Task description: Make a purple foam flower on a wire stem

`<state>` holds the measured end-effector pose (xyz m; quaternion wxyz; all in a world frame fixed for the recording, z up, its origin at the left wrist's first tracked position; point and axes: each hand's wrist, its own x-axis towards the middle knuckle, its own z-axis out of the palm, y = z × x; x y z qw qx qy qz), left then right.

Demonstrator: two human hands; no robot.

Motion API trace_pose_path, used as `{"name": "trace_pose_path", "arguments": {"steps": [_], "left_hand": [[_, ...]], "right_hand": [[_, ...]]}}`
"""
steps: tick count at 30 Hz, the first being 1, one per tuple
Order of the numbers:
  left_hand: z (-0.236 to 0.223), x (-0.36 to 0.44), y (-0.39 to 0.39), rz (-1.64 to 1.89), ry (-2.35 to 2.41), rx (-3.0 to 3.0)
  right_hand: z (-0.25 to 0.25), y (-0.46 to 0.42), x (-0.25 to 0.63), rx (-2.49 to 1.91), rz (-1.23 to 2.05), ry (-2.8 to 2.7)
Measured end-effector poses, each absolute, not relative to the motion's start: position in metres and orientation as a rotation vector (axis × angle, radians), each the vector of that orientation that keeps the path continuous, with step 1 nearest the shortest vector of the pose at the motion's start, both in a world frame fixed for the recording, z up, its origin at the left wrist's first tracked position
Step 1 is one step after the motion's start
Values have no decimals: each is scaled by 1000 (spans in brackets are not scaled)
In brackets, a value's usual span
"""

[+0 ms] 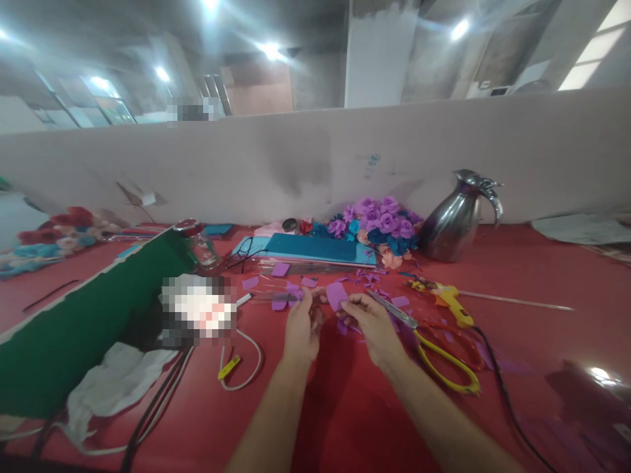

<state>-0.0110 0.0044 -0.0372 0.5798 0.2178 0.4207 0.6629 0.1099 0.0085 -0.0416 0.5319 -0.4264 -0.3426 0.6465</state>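
Observation:
My left hand (302, 328) and my right hand (371, 323) meet over the red table (345, 407). Both pinch a small purple foam piece (336, 295) between their fingertips, the right hand at its right edge, the left at its left. Loose purple foam scraps (280, 270) lie just beyond the hands. Yellow-handled scissors (434, 355) rest on the table right beside my right hand.
A yellow glue gun (451, 299) with a black cord lies to the right. A steel jug (456, 220) and a bunch of purple and blue foam flowers (379, 226) stand at the back. Teal foam sheets (315, 248), a green roll (89, 315) and white cables (241, 368) lie left.

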Motion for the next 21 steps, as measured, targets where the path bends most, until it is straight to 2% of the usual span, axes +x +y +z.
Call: {"name": "trace_pose_path", "arguments": {"steps": [12, 21], "left_hand": [[-33, 1, 2, 1448, 1003, 484], [-39, -6, 6, 1469, 1022, 485]], "right_hand": [[-51, 7, 106, -1017, 1540, -994], [-52, 10, 113, -1116, 1182, -1502]]}}
